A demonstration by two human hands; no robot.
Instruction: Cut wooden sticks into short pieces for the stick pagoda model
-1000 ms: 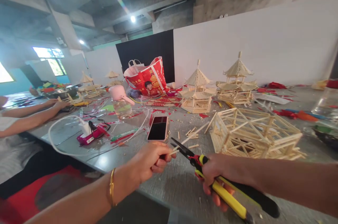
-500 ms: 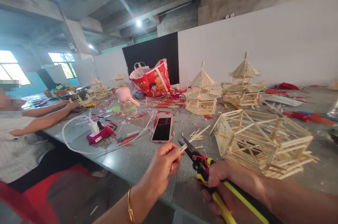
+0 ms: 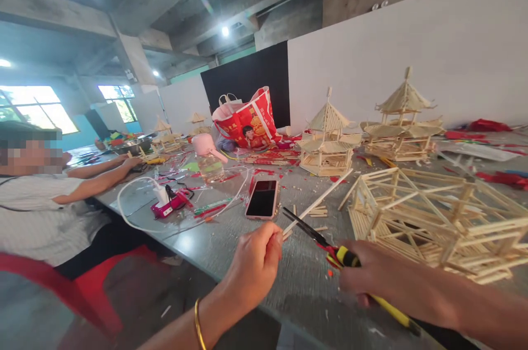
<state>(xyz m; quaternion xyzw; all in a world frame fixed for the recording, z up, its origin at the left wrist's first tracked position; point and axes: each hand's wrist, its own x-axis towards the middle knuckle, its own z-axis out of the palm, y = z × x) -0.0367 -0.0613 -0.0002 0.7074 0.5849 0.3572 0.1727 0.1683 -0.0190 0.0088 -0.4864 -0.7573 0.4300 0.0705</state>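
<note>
My left hand (image 3: 256, 256), closed, pinches a thin pale wooden stick (image 3: 319, 200) that slants up and away to the right. Another short stick end shows at the fingertips. Wrapped round the yellow-and-black handles of a pair of snips is my right hand (image 3: 373, 273). The dark blades of the snips (image 3: 304, 224) lie across the stick, just beyond my left fingers; whether they touch it I cannot tell. Short cut sticks (image 3: 318, 211) lie on the table behind the blades. To the right of them stands an open wooden stick frame (image 3: 416, 218).
A phone (image 3: 262, 199) lies ahead of my left hand. Farther back are a pink-lidded bottle (image 3: 209, 158), a red bag (image 3: 245, 124) and stick pavilions (image 3: 328, 143). A power strip with a white cable (image 3: 172, 204) lies left. Another person (image 3: 45, 201) sits at the table's left side.
The view has shifted left. The snips have turned, and their blades look closer together. More of the long stick now extends beyond the blades.
</note>
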